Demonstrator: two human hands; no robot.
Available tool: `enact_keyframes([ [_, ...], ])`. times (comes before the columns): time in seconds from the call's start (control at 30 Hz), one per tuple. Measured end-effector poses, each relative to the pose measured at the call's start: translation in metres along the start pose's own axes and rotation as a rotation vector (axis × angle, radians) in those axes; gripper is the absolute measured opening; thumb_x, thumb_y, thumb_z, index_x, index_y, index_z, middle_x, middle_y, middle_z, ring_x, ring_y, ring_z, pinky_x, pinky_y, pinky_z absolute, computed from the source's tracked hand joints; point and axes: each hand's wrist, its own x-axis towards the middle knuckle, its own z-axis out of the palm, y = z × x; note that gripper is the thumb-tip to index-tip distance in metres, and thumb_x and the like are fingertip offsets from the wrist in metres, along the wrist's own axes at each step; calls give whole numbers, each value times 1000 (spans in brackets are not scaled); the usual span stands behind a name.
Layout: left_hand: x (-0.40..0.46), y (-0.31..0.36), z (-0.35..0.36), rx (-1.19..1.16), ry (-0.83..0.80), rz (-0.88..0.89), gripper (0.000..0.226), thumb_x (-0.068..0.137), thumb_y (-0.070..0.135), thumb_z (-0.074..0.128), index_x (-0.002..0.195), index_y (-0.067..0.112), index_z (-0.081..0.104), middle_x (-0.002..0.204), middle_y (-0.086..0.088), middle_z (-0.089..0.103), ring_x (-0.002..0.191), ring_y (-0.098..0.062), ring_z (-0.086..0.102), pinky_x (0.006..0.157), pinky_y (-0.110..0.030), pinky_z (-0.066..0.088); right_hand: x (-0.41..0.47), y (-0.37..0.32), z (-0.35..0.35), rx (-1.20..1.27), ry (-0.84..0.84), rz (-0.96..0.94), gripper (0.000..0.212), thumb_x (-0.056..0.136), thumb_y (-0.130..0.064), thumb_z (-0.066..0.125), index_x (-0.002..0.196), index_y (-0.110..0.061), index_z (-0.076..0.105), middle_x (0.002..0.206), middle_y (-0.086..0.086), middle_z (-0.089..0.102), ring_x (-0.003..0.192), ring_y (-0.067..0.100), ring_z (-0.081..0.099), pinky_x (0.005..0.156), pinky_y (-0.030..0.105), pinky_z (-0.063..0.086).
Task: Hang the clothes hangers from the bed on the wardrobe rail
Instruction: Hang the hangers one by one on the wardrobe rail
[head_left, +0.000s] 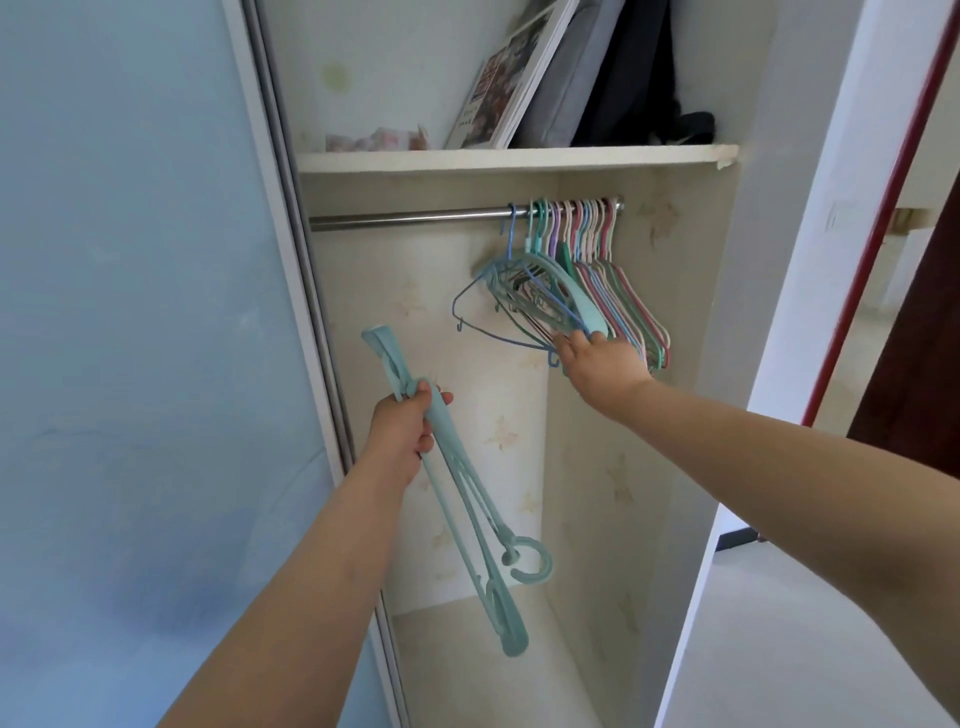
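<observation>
— Any writing or labels?
— Only on the leaning picture frame (511, 83) up on the shelf (514, 157), well above both hands; print too small and blurred to read. None to make out on the hangers.

— Left hand (402, 434)?
— Clamped around a bunch of pale teal plastic hangers (467, 499), gripped near one end. Smooth, flat-armed, round open hooks hanging low, below the fist. Exact count hard to tell; arms overlapping.

— Right hand (605, 364)?
— Reaching forward, fingers touching the lower edge of the hung hangers (587, 291). Fingertips hidden behind them, so grip impossible to judge.

— Those hung ones?
— Crowded at the right end of the shiny metal rail (415, 217), directly above the right hand. Thin wire-like ones in blue, pink, purple, green, cream; wider teal plastic ones in front, tilted leftward.

— Anything else hard to see?
— Dark fabric and grey folded cloth on the shelf, cut off by the top edge. Wardrobe walls papered with a faint pale pattern; frosted blue sliding door (135, 338) left of the left hand.
</observation>
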Motion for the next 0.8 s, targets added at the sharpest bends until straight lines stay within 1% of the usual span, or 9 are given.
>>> enact_keyframes([
  [0.13, 0, 2, 5, 4, -4, -16, 17, 101, 20, 48, 99, 4, 55, 87, -6, 69, 32, -4, 24, 33, -14, 21, -18, -12, 3, 84, 95, -103, 66, 90, -5, 44, 150, -14, 16, 150, 12, 14, 111, 34, 50, 59, 36, 44],
  [0.2, 1, 3, 6, 6, 5, -17, 17, 100, 20, 48, 96, 5, 54, 88, -8, 69, 32, -5, 24, 33, -15, 20, -31, -26, 10, 261, 81, -162, 64, 88, -3, 42, 147, -18, 24, 151, 7, 13, 114, 31, 51, 63, 35, 46],
  [0.3, 6, 10, 5, 7, 7, -16, 17, 100, 22, 49, 92, 8, 54, 86, -9, 69, 31, -4, 24, 33, -14, 20, -57, -48, 37, 512, -414, -232, 76, 85, 0, 48, 150, -24, 18, 152, 8, 18, 130, 32, 42, 95, 40, 46],
  [0.37, 13, 18, 4, 4, -6, -25, 19, 100, 24, 50, 89, 9, 56, 82, -7, 69, 30, -3, 24, 33, -13, 19, -79, -59, 59, 472, -744, -263, 99, 82, -17, 68, 152, -30, 0, 158, 8, 5, 140, 34, 27, 107, 44, 36],
  [0.47, 24, 29, 3, -48, -58, -103, 20, 100, 28, 49, 90, 12, 56, 64, 0, 69, 29, -2, 22, 29, -12, 17, -112, -73, 87, 547, -713, -192, 114, 73, -47, 76, 152, -32, -5, 160, 0, -6, 146, 30, 11, 113, 49, 28],
  [0.53, 28, 34, 3, -79, -99, -179, 21, 101, 28, 47, 89, 14, 56, 54, 4, 66, 27, -1, 21, 27, -13, 16, -127, -82, 103, 653, -623, -98, 105, 74, -53, 72, 152, -31, 5, 160, -1, -2, 145, 28, 13, 113, 48, 27],
  [0.63, 25, 41, 6, -114, -144, -248, 22, 100, 28, 48, 85, 14, 56, 56, 6, 66, 27, -1, 20, 26, -14, 15, -148, -89, 127, 792, -560, 43, 63, 83, -52, 60, 139, -32, 38, 155, -1, 10, 140, 29, 26, 110, 45, 32],
  [0.7, 23, 42, 7, -131, -169, -273, 24, 99, 30, 49, 85, 13, 57, 59, 6, 68, 27, -1, 20, 27, -13, 14, -161, -89, 138, 920, -421, 141, 30, 90, -41, 55, 117, -27, 54, 144, 1, 29, 123, 27, 47, 100, 37, 42],
  [0.8, 23, 31, 3, -147, -144, -292, 29, 95, 41, 53, 92, 13, 59, 70, 2, 67, 28, -1, 22, 26, -13, 18, -176, -87, 137, 1049, -280, 241, 6, 93, -30, 54, 98, -26, 52, 115, -6, 43, 92, 22, 56, 85, 30, 48],
])
